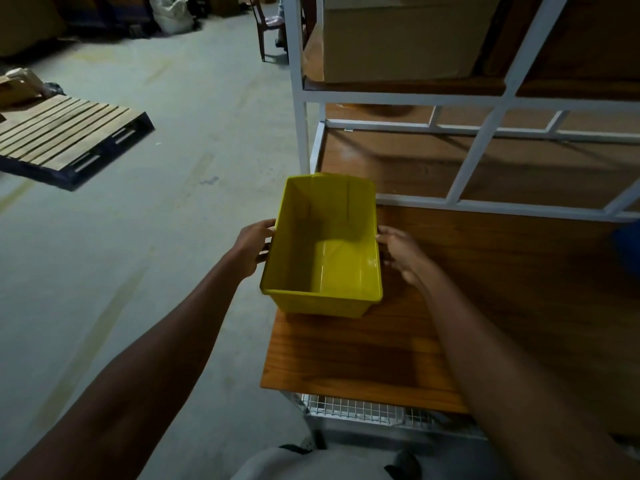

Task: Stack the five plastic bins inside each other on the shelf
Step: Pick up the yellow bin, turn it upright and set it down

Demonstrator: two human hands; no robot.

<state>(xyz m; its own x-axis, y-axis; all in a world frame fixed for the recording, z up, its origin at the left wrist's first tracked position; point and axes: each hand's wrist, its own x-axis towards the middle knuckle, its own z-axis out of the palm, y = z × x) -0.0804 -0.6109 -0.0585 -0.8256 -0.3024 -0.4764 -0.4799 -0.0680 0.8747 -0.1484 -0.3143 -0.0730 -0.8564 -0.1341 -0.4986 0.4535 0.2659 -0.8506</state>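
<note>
No readable text, label or number shows anywhere

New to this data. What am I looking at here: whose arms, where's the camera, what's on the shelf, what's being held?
There is no machine here: a person works with two bare hands. The single picture comes from a wide-angle camera worn on the person's head, looking forward and down, so the arms reach in from the bottom of the frame.

The left hand and right hand sit on opposite long sides of an empty yellow bin. The bin is at the left end of a wooden shelf in a white metal rack; whether it rests on the board or is slightly lifted cannot be told.

A blue object, possibly another bin, peeks in at the right edge. A cardboard box sits on a higher shelf, and a wooden pallet lies on the concrete floor to the left.
</note>
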